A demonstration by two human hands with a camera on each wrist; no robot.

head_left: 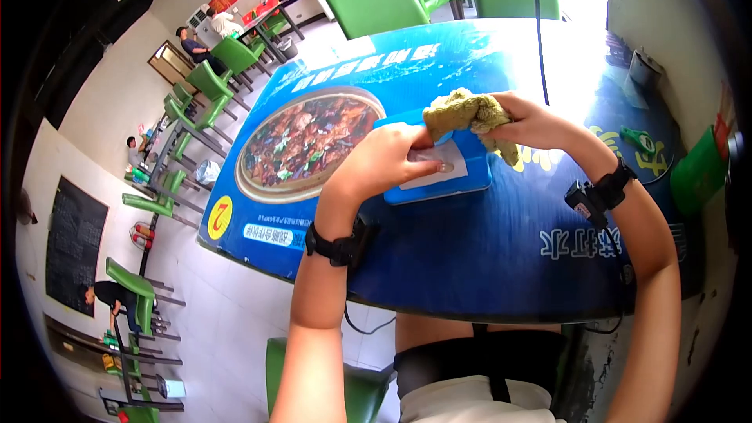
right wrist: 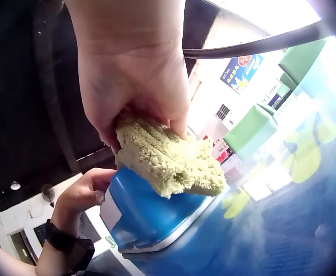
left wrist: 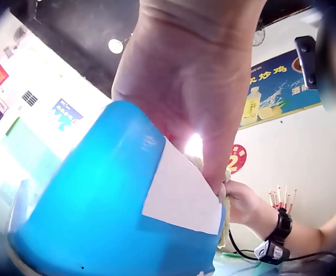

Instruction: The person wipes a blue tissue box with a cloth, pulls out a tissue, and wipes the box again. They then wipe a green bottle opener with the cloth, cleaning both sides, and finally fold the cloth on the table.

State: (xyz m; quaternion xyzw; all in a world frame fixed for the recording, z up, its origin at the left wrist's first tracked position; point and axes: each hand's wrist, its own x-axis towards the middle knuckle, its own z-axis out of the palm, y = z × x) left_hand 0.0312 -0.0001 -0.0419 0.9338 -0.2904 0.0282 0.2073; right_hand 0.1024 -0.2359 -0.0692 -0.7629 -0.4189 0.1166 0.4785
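Note:
A blue plastic box [head_left: 474,182] with a white paper label [left wrist: 182,192] on its sloping face sits on the printed blue tabletop. My left hand [head_left: 381,158] holds it at the upper side, thumb over the label and fingers bent at the top edge. A fluffy yellow-green cloth [head_left: 458,112] lies bunched in my right hand [head_left: 540,122], which grips it from above. In the right wrist view the folded cloth [right wrist: 168,158] overlaps the top of the box. The tips of my right fingers are partly hidden in its folds.
A dark cable [head_left: 540,39] hangs across the table's far side. Toward the right wall stand a metal cup [head_left: 645,70], a small green item [head_left: 638,139] and a green container [head_left: 699,171]. Green chairs [head_left: 376,0] line the far edge. Several people sit at distant tables.

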